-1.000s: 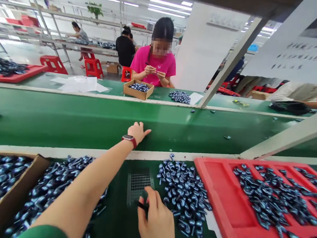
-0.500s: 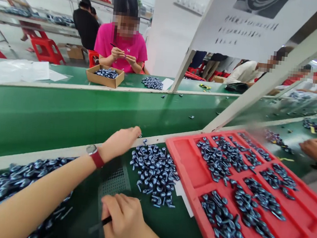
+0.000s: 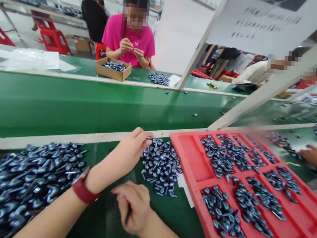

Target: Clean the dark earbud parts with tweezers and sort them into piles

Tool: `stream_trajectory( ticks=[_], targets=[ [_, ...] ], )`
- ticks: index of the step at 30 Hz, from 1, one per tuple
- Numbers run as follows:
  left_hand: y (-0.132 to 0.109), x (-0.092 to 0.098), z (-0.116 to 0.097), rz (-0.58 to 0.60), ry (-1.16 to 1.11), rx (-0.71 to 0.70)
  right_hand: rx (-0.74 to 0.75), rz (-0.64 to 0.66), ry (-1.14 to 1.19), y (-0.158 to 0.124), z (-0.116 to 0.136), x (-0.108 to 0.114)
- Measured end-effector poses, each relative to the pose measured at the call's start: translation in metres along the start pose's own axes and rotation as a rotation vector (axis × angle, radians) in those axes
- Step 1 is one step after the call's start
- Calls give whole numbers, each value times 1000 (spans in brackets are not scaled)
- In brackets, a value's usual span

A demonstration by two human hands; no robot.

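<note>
And there's the right hand [image 3: 134,208], pinching a thin black stick [image 3: 128,214] in a narrow, steady grip; the empty left hand [image 3: 128,151] curls just beside the pile of blue metal parts [image 3: 161,166], at one o'clock!

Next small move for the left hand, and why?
Probably pinch one part from the loose pile of glossy blue parts with the left hand. Its fingers already sit at the pile's edge, while the right hand is holding a thin dark stick.
</note>
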State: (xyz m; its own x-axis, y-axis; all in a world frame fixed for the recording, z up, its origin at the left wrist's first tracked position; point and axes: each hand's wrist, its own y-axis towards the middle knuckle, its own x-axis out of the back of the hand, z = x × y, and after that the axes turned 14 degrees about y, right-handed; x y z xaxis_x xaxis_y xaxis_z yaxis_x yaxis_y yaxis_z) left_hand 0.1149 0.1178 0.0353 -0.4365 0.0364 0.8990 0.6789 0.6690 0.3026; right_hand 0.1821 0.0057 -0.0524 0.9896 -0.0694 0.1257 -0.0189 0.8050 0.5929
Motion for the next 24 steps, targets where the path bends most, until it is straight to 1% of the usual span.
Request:
stream_trajectory(
  ticks=[2, 4, 5, 7, 8, 9, 10, 12, 14, 16, 19, 21, 24],
  targets=[
    [-34, 13, 6, 10, -85, 134, -150, -84, 180, 6, 2, 5],
    [-75, 16, 6, 59, -225, 311, -326, -166, 332, 16, 3, 10],
    [-95, 14, 4, 86, -297, 421, -408, -196, 388, 21, 2, 13],
    [-131, 2, -3, 118, -394, 633, -548, -242, 463, 32, 0, 17],
    [-145, -5, -6, 122, -407, 703, -614, -243, 491, 37, -1, 18],
    [-155, -12, -9, 122, -415, 745, -672, -238, 512, 42, -2, 18],
    [-162, -18, -12, 113, -429, 755, -722, -225, 529, 47, -3, 17],
    [-166, -24, -15, 100, -487, 702, -796, -200, 548, 56, -9, 12],
    [-159, -24, -14, 114, -580, 638, -830, -195, 541, 67, -19, 3],
    [-149, -21, -12, 136, -661, 613, -829, -205, 500, 78, -36, -7],
    [-137, -20, -8, 136, -717, 647, -788, -236, 389, 89, -65, -19],
    [-134, -24, -6, 129, -764, 673, -762, -244, 326, 90, -80, -24],
    [-134, -30, -3, 109, -874, 723, -726, -228, 279, 85, -89, -29]
  ],
)
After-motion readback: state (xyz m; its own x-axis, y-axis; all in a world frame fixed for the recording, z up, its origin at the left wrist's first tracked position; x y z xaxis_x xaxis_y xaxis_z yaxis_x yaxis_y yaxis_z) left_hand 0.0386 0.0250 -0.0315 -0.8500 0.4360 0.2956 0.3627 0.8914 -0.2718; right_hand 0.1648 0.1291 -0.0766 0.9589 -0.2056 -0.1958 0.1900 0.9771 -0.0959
